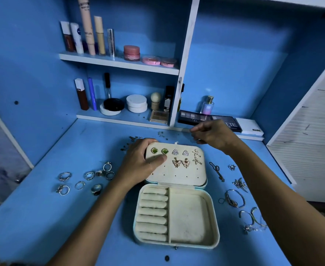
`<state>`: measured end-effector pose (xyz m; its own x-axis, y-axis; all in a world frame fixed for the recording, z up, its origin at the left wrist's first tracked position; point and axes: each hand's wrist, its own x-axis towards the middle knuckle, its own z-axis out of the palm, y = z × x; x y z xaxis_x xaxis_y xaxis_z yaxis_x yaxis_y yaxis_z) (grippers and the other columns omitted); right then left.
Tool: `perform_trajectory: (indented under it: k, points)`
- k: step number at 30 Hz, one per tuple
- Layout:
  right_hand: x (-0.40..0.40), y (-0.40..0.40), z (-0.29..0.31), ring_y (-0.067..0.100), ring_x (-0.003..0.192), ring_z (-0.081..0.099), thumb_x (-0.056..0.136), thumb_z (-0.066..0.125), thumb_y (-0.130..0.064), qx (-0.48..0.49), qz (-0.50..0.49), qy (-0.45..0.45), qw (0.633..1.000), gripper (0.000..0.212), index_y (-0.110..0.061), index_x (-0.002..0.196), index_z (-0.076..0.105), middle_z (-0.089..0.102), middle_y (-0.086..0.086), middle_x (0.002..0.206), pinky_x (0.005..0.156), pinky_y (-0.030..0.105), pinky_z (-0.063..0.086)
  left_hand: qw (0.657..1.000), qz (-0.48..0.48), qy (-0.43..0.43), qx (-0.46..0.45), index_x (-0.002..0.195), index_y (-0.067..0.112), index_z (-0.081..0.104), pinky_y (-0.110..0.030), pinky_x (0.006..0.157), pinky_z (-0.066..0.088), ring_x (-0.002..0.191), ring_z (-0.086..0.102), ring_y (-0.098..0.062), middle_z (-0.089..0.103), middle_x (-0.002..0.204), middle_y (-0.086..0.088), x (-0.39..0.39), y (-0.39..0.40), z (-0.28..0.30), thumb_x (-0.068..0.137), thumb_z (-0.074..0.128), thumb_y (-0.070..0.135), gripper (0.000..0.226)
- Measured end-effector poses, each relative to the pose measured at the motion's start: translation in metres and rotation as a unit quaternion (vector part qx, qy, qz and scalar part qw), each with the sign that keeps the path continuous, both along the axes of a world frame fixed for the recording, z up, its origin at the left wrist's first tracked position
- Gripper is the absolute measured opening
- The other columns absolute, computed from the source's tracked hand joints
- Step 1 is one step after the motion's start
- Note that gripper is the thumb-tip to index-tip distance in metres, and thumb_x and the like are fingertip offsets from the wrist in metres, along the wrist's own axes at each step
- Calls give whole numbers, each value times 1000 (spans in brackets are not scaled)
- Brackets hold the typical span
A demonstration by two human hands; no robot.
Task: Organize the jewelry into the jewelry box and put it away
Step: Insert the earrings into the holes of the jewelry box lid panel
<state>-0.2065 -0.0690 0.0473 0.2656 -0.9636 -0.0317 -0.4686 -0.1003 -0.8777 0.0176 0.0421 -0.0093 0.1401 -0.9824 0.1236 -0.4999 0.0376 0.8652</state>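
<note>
we see the jewelry box (pixel 177 214) lying open flat on the blue desk (pixel 42 217), lid panel (pixel 177 173) on the far side, tray on the near side. lid panel carries earrings: two green square studs (pixel 159 151), two white triangular studs (pixel 180 152), two star-shaped ones (pixel 196 156), and a butterfly pair (pixel 181 163) in the second row. tray has ring rolls (pixel 153 214) on its left half and one plain compartment (pixel 189 217) on its right, nothing in either.

left hand (pixel 138 162) grips the lid panel's far left corner, fingers curled over the edge, thumb pressed flat on the panel just below the green studs. right hand (pixel 211 134) is raised above the desk beyond the box's far right corner, fingers bunched narrow at the tips as if pinching; whether anything small is in the pinch we cannot tell.

loose rings (pixel 84 179) lie scattered on the desk left of the box. right of it: a chain piece (pixel 217 171), bracelets (pixel 233 198), more small pieces (pixel 253 219) nearer the edge. a few small pieces (pixel 134 138) sit just beyond the left hand.

behind, the shelves (pixel 119 63) hold cosmetics tubes and jars; an eyeshadow palette (pixel 209 120) and a perfume bottle (pixel 207 105) sit at the back right
</note>
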Motion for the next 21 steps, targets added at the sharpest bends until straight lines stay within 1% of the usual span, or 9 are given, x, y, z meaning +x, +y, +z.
perform_trajectory:
  k: [3, 6, 8, 10, 13, 15, 18, 21]
  points:
    - [-12, 3, 2, 12, 74, 70, 90, 67, 2, -1, -13, -14, 1000, 11, -6, 89, 74, 73, 9, 83, 73, 20, 59, 999, 4, -24, -36, 121, 34, 56, -34, 102, 38, 118, 40, -6, 50, 112, 22, 1, 3, 5, 82, 76, 38, 44]
    - [-19, 7, 3, 13, 72, 70, 89, 69, 1, 1, -31, -52, 998, 9, 0, 97, 73, 72, 11, 83, 71, 17, 58, 997, -15, -20, -78, 121, 31, 56, -38, 100, 44, 113, 50, -7, 54, 113, 16, 0, 7, 9, 81, 76, 37, 45]
    - [-21, 11, 5, 12, 70, 70, 89, 70, 1, -1, -37, -75, 997, 8, -4, 93, 73, 72, 8, 81, 71, 16, 57, 995, -25, -12, -94, 121, 30, 55, -39, 96, 48, 107, 56, -6, 56, 114, 13, -2, 12, 12, 83, 76, 31, 44]
    - [-23, 15, 7, 9, 69, 71, 89, 70, 1, -2, -34, -88, 996, 11, -9, 89, 73, 73, 7, 81, 71, 16, 57, 993, -30, -7, -115, 121, 32, 54, -38, 94, 49, 105, 58, -6, 58, 114, 12, -4, 17, 14, 84, 76, 27, 43]
    - [-23, 22, 10, 7, 69, 71, 90, 69, 2, -5, -20, -83, 996, 11, -9, 89, 72, 72, 7, 81, 69, 15, 56, 987, -30, 0, -158, 115, 41, 52, -35, 89, 52, 101, 61, -7, 62, 112, 11, -6, 28, 15, 84, 77, 22, 44]
    - [-22, 26, 13, 7, 72, 71, 90, 69, 0, -6, -7, -71, 997, 11, -10, 90, 72, 72, 7, 83, 69, 17, 56, 983, -30, 7, -181, 112, 42, 52, -28, 83, 51, 97, 63, -8, 63, 108, 11, -8, 34, 15, 83, 77, 19, 45]
    - [-19, 34, 17, 9, 78, 71, 90, 69, -1, -5, 13, -64, 998, 10, -11, 90, 73, 73, 6, 86, 73, 20, 58, 973, -26, -18, -231, 111, 33, 55, -13, 72, 41, 83, 58, -2, 61, 100, 15, -11, 46, 16, 82, 79, 15, 42]
    - [-14, 44, 21, 10, 78, 71, 90, 68, 1, -2, 35, -57, 998, 11, -8, 89, 74, 74, 8, 84, 74, 20, 58, 961, -16, -55, -271, 109, 25, 58, -4, 72, 36, 81, 54, 10, 57, 100, 21, -14, 57, 14, 78, 81, 10, 42]
